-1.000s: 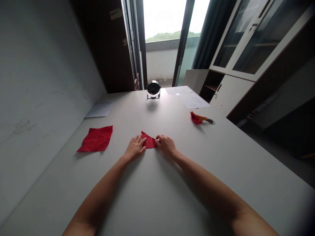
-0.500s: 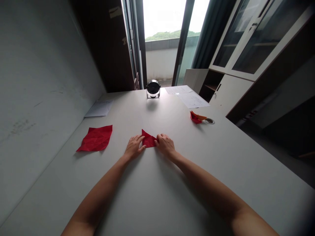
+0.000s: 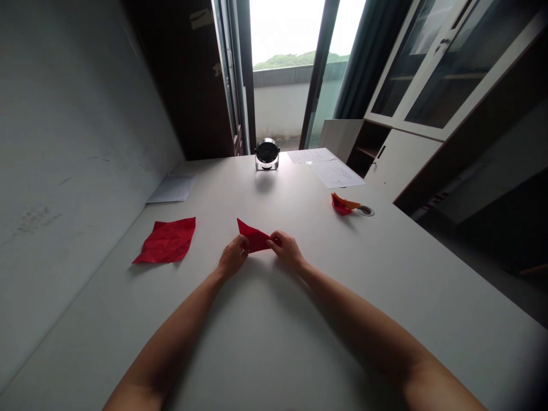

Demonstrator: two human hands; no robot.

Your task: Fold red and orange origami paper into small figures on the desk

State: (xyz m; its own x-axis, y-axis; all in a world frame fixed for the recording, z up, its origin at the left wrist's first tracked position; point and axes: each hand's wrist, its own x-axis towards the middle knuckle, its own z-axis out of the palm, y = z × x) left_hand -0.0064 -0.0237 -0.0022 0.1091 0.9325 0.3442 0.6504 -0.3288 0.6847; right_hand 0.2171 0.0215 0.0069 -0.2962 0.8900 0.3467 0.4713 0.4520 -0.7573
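Rm w/ white table (image 3: 257, 331) filling most of the view; its left side runs along a grey-white wall (image 3: 64, 125), smudged in spots. White cabinet (image 3: 411, 162) stands at far R, glass doors up top, one lower door open on a dark shelf. Dark brown panel (image 3: 171, 74) rises at far L, beside a glass door (image 3: 285, 91) w/ pale sky, green hill & low parapet outside. Dark curtain (image 3: 357, 63) hangs b/w glass door & cabinet.

On the table, approx. by size: two white sheets w/ faint print (image 3: 336, 174) at the far R corner; creased red sheet (image 3: 166, 242), spread out unfolded, L of the hands; pale paper (image 3: 172, 188) by the wall, behind the red sheet.

Both hands mid-table, near each other. L hand (image 3: 233, 254): fingers curled in, thumb & fingertips pinching the left part of the folded red paper (image 3: 257, 240). R hand (image 3: 286, 249): same sort of closed pinch, thumb + index on its right end. Folded paper sits b/w them, pointed corner up at far L; tilted, can't tell if its lower edge touches the table.

Round black device on a metal stand (image 3: 267, 153) at the far edge, approx. center. Red/orange folded paper boat (image 3: 342, 204) R of the hands, well apart; small pale ring (image 3: 365, 210) just beside it.
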